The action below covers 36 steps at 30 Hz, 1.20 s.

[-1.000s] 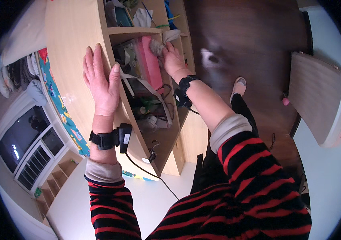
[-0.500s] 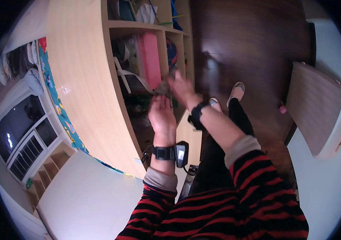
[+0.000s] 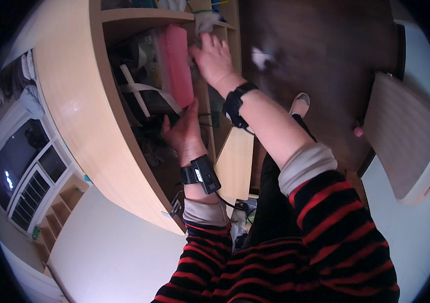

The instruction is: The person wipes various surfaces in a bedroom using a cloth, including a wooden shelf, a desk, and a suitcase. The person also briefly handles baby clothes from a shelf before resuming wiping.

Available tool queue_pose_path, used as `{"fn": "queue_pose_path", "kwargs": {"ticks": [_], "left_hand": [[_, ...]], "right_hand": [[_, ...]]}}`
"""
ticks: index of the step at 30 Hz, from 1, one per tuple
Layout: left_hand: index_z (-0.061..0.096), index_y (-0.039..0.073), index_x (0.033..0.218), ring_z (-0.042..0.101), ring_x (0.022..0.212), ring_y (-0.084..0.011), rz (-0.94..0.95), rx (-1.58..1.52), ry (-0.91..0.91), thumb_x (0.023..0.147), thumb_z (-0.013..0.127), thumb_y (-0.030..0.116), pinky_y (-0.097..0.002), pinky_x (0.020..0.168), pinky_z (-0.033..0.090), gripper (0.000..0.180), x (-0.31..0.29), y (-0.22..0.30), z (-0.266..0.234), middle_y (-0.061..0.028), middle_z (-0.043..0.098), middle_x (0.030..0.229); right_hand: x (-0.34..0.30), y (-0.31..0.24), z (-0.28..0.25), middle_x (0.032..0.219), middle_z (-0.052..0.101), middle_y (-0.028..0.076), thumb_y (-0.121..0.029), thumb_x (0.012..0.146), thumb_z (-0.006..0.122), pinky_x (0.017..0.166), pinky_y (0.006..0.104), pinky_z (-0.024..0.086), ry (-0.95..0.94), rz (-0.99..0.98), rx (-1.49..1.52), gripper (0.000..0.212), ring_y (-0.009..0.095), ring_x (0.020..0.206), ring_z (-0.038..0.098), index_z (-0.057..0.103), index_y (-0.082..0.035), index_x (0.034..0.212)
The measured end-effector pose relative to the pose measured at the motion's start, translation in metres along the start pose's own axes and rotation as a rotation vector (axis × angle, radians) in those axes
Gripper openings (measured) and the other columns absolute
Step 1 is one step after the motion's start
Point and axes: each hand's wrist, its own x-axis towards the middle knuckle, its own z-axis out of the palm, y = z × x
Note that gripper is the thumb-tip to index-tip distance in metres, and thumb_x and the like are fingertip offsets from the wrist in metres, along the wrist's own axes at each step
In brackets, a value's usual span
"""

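Note:
Inside a compartment of the wooden shelf unit (image 3: 73, 76), my left hand (image 3: 184, 132) is open, thumb apart from the fingers. Its fingertips are at the lower end of a pink box-like case (image 3: 178, 65), and a white strap (image 3: 152, 91) runs just above it. My right hand (image 3: 216, 61) is raised beside the pink case, fingers extended and thumb apart. A pale grey cloth-like thing (image 3: 206, 21) hangs at the compartment's upper edge, just beyond the right fingertips; whether they touch is unclear. Both wrists wear black strapped devices.
A wooden door or panel (image 3: 235, 164) stands below the compartments. At right, a beige padded panel (image 3: 401, 136) leans by the wall, with a small pink ball (image 3: 359, 131) beside it. Dark floor (image 3: 316, 50) lies beyond the shelf. A white surface (image 3: 119, 242) is at lower left.
My hands were close together around a small greyish thing. Now they are apart: the right has moved up toward the upper shelf edge, the left has opened below the pink case. My view has shifted.

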Motion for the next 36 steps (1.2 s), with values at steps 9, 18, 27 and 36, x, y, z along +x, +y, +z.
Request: {"fn": "queue_pose_path", "kwargs": {"ticks": [9, 18, 27, 36], "left_hand": [[0.037, -0.007, 0.131, 0.037, 0.128, -0.0322, -0.080, 0.113, 0.115, 0.088, 0.046, 0.016, -0.0472, 0.108, 0.028, 0.049, -0.006, 0.009, -0.025, -0.0224, 0.042, 0.135], [0.044, -0.007, 0.116, 0.044, 0.121, -0.0372, -0.188, 0.131, 0.470, 0.087, 0.046, 0.006, -0.0527, 0.104, 0.034, 0.032, -0.034, -0.015, -0.139, -0.0251, 0.046, 0.125], [0.017, -0.007, 0.143, 0.026, 0.137, -0.0393, -0.320, -0.401, 0.196, 0.088, 0.047, 0.020, -0.0530, 0.112, 0.025, 0.068, -0.026, -0.004, -0.111, -0.0267, 0.021, 0.149], [0.040, 0.001, 0.134, 0.036, 0.131, -0.0333, -0.316, -0.203, 0.285, 0.087, 0.046, 0.024, -0.0511, 0.110, 0.026, 0.053, -0.036, 0.027, -0.110, -0.0210, 0.043, 0.137]], "right_hand": [[-0.098, -0.025, -0.021, 0.129, 0.044, 0.013, -0.020, 0.087, 0.048, 0.096, 0.0456, 0.033, -0.348, 0.058, 0.184, 0.037, 0.030, 0.117, 0.043, 0.061, -0.017, 0.121], [0.033, 0.003, -0.006, 0.115, 0.053, 0.018, 0.000, 0.071, 0.060, 0.086, 0.0460, 0.046, -0.009, 0.252, 0.226, 0.031, 0.038, 0.105, 0.052, 0.062, -0.009, 0.101], [-0.074, -0.024, -0.004, 0.119, 0.050, 0.018, -0.005, 0.071, 0.061, 0.089, 0.0451, 0.045, -0.159, 0.073, 0.200, 0.033, 0.037, 0.108, 0.051, 0.068, -0.016, 0.102], [-0.155, -0.051, -0.012, 0.125, 0.051, 0.006, -0.019, 0.081, 0.053, 0.092, 0.0384, 0.035, -0.396, -0.274, 0.044, 0.026, 0.023, 0.113, 0.046, 0.067, -0.018, 0.103]]}}
